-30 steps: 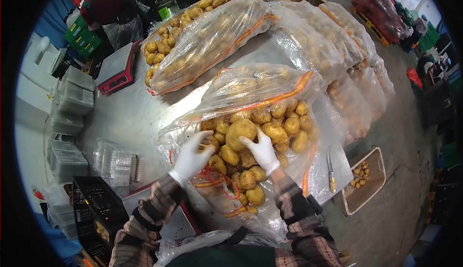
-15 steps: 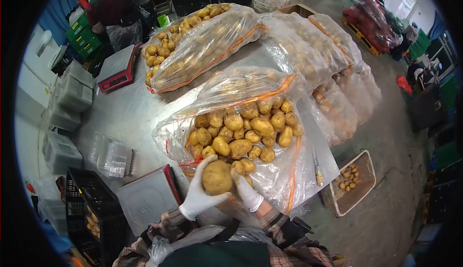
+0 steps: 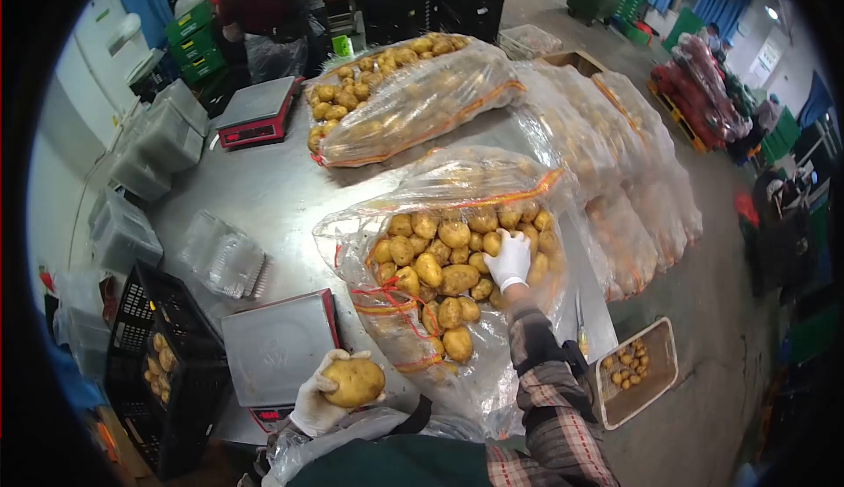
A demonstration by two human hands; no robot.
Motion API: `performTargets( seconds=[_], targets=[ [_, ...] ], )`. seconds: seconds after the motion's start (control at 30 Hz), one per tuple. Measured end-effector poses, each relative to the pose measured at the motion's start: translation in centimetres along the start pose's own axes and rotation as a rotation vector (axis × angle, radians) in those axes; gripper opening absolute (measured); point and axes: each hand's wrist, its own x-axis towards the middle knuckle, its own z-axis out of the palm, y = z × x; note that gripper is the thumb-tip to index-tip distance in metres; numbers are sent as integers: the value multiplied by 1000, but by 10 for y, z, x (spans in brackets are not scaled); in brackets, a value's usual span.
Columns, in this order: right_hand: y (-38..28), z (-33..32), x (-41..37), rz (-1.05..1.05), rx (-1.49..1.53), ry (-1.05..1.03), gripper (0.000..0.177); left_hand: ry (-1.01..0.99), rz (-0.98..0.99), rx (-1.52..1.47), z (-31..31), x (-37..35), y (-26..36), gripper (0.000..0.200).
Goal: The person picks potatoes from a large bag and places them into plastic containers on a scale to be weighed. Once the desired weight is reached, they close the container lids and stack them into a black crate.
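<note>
My left hand (image 3: 320, 396), in a white glove, holds a large potato (image 3: 353, 382) beside the near scale (image 3: 280, 352). My right hand (image 3: 511, 262), also gloved, reaches into the open plastic bag (image 3: 475, 383). Its fingers are curled on a potato (image 3: 493, 243) at the right part of the pile. Many potatoes (image 3: 453, 234) lie around it in the bag's mouth. Red string (image 3: 387, 292) lies on the bag's left edge.
Another open potato bag (image 3: 413, 118), a far scale (image 3: 257, 103) and clear plastic boxes (image 3: 221, 254) are on the metal table. Stacked full bags (image 3: 607, 135) stand right. A black crate (image 3: 158, 373) and a bin of potatoes (image 3: 639, 373) flank the table. A person (image 3: 264, 12) stands behind.
My left hand has moved down and left with the large potato. My right hand has left that potato's side and moved up and right onto the pile. The whole view has shifted.
</note>
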Motion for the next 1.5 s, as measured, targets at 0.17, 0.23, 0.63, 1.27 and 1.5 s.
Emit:
performTargets(
  seconds=[0.17, 0.23, 0.63, 1.27, 1.5],
  targets=[
    [-13, -6, -55, 125, 1682, -316, 37, -13, -23, -138, -9, -19, -7, 41],
    [-23, 1, -95, 378, 2226, -529, 45, 4, -63, -204, -10, -28, -15, 36],
    [-150, -47, -224, 224, 1924, -846, 43, 45, 7, 146, -22, -51, -27, 38],
    [-180, -65, -274, 179, 1698, -922, 46, -12, 63, 317, -52, -75, -31, 61],
    [-136, -13, -269, 457, 2219, -1168, 53, -14, 116, 46, -54, -94, 5, 47]
  ],
)
